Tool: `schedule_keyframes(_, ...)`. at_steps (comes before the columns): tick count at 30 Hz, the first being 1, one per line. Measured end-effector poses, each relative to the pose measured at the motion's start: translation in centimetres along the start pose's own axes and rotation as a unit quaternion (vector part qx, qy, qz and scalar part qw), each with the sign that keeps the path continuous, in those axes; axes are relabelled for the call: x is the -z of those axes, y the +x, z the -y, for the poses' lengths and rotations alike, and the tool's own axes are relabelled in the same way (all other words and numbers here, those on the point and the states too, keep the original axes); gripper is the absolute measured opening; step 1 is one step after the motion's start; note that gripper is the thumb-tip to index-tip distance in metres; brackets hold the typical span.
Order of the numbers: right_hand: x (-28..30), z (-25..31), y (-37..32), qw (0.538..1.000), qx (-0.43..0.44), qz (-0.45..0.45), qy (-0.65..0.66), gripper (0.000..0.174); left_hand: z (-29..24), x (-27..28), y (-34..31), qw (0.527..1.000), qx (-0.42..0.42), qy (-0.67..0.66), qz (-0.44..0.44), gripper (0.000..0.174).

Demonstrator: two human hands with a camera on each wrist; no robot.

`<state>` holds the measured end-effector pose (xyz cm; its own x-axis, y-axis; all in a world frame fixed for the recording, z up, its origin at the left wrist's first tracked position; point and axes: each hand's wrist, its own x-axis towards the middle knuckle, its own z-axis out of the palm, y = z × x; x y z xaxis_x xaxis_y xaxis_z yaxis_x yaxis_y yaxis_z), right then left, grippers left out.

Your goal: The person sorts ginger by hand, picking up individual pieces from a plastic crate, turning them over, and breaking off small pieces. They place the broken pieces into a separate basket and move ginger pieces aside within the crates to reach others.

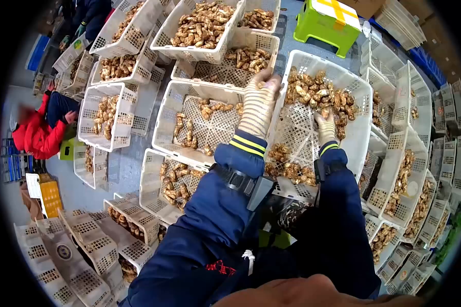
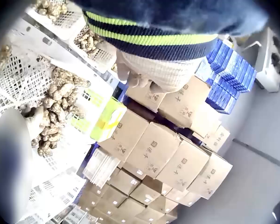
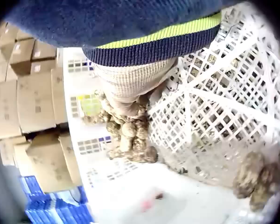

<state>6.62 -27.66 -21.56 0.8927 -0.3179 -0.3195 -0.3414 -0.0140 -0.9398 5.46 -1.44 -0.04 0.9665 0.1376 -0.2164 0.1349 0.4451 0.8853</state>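
My right hand (image 1: 326,128), in a pale knit glove, reaches into a large white plastic crate (image 1: 361,138). Its thumb and fingers pinch a mushroom (image 1: 325,111) at the edge of a brown-and-cream heap. The right wrist view shows this hand (image 3: 135,84) right against clustered mushrooms (image 3: 128,135). Over the crate's left rim is my left hand (image 1: 258,105), in a striped glove with bare fingertips. Its fingers bend downward, close to another crate (image 1: 189,71) of mushrooms. The left wrist view shows the bent fingers (image 2: 135,80); I cannot tell whether they hold anything.
Left of the large crate stands one with scattered mushrooms (image 1: 189,133). More mushroom crates (image 1: 397,179) line the right side. A green stool (image 1: 325,28) stands beyond. A person in red (image 1: 41,130) sits at far left. Cardboard boxes (image 2: 154,149) are stacked nearby.
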Motion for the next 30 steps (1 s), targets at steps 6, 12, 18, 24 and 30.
schedule_keyframes(6,-0.8,7.6,-5.5,0.783,-0.195,0.233,0.544,0.054,0.7,-0.5,-1.0,0.989,0.106,-0.052,0.088,0.045)
schedule_keyframes(12,-2.3,12.3,-7.7,0.773,-0.125,0.309,0.54,0.061,1.5,0.1,-0.3,0.963,0.162,-0.211,0.049,0.037)
schedule_keyframes(18,-3.2,14.0,-9.2,0.829,-0.12,0.282,0.468,0.077,2.4,0.9,1.3,0.895,0.256,-0.361,0.059,0.05)
schedule_keyframes(24,-3.4,15.0,-10.4,0.858,-0.112,0.243,0.438,0.074,2.0,0.6,0.5,0.878,0.277,-0.383,0.07,0.059)
schedule_keyframes(30,-2.4,14.7,-11.2,0.88,-0.111,0.219,0.405,0.073,2.1,0.2,0.5,0.909,0.276,-0.31,0.034,0.058)
